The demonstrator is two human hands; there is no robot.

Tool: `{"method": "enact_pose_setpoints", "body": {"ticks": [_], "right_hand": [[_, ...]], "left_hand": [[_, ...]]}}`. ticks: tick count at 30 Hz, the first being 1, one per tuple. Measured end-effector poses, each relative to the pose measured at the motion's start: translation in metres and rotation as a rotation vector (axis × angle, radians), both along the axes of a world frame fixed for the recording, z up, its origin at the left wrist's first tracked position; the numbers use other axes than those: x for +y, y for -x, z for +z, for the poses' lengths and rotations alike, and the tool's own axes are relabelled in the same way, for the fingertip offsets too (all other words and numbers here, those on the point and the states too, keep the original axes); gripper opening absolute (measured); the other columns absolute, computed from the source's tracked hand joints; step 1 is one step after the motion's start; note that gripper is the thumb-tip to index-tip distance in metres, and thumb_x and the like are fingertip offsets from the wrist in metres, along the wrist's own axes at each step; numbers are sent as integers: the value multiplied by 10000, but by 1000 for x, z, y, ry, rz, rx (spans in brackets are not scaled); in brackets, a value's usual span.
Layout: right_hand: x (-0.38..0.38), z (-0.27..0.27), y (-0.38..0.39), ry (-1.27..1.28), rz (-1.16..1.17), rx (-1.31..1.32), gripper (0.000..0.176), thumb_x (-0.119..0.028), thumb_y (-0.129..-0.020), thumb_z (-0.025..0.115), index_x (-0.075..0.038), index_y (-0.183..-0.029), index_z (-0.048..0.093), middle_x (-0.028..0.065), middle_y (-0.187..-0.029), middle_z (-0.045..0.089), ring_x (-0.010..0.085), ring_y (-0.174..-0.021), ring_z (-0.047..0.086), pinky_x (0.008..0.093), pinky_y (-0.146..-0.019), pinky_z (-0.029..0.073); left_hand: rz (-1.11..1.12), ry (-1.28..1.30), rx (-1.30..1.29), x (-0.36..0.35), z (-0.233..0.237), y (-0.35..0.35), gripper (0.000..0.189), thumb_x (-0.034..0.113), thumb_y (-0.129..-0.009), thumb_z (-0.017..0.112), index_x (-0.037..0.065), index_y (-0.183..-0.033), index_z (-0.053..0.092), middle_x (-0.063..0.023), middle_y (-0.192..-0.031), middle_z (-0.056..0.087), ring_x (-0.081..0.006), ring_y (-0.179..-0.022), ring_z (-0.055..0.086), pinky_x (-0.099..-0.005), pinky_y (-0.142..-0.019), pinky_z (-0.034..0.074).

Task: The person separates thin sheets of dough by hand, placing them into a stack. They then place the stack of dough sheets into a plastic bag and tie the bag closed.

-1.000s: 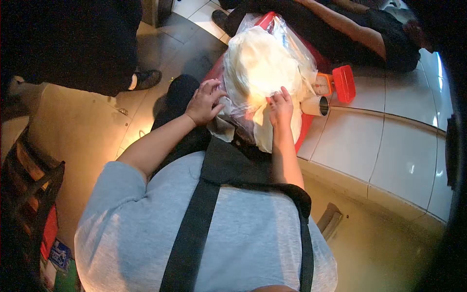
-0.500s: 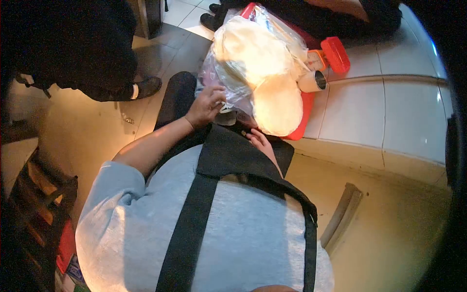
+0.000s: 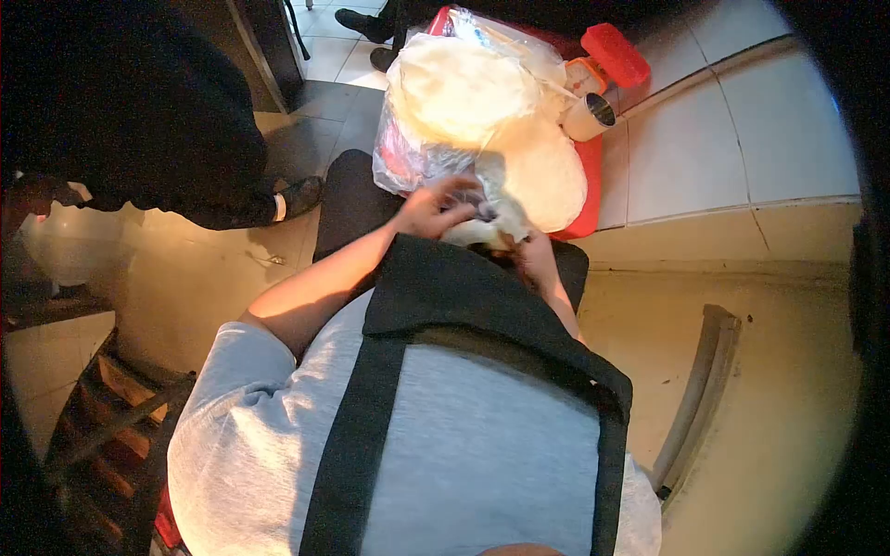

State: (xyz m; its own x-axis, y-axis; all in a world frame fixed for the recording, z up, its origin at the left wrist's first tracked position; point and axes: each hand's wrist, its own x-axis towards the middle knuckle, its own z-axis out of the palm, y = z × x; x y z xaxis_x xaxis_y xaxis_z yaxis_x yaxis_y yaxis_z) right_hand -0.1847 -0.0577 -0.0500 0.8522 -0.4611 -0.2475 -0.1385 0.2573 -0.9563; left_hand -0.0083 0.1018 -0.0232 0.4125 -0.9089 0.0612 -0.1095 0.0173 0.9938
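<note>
My left hand (image 3: 438,209) is over my lap at the near edge of the dough sheets, its fingers curled and smeared by motion. Close by on the right, my right hand (image 3: 538,258) has its fingers closed at the edge of a crumpled pale sheet (image 3: 510,215), which looks like thin dough. Beyond both hands lies a stack of thin round dough sheets (image 3: 459,88), partly inside a clear plastic bag (image 3: 394,153). More round sheets (image 3: 547,181) spread out to the right of the bag. What sits between my palms is partly hidden and blurred.
A red surface (image 3: 586,208) supports the sheets. A metal cup (image 3: 589,117), a small orange dial scale (image 3: 584,76) and a red plastic box (image 3: 616,56) stand at its right, beside a tiled ledge (image 3: 742,139). A person in dark clothes (image 3: 185,120) stands at the left.
My hands have come closer together in front of the stack. My right hand has risen and now grips a pale sheet. The view has shifted slightly.
</note>
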Motion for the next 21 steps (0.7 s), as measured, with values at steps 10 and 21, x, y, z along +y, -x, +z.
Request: {"method": "enact_pose_setpoints", "body": {"ticks": [10, 21], "right_hand": [[-79, 38, 19, 31, -390, 234, 159, -86, -851, 535, -13, -991, 552, 71, -897, 593, 168, -744, 591, 276, -606, 538], [-204, -4, -63, 1209, -118, 497, 590, -276, -800, 628, -106, -1315, 394, 159, -1281, 440, 312, -1111, 474, 371, -908, 408]], "left_hand": [[185, -217, -813, 43, -58, -46, 334, 128, -717, 656, 82, -1026, 538, -119, -1015, 523, -311, -1009, 496, -392, -875, 411], [197, -250, -797, 46, -67, -50, 299, 139, -712, 657, 63, -983, 554, -111, -1043, 518, -299, -1046, 475, -389, -907, 392]]}}
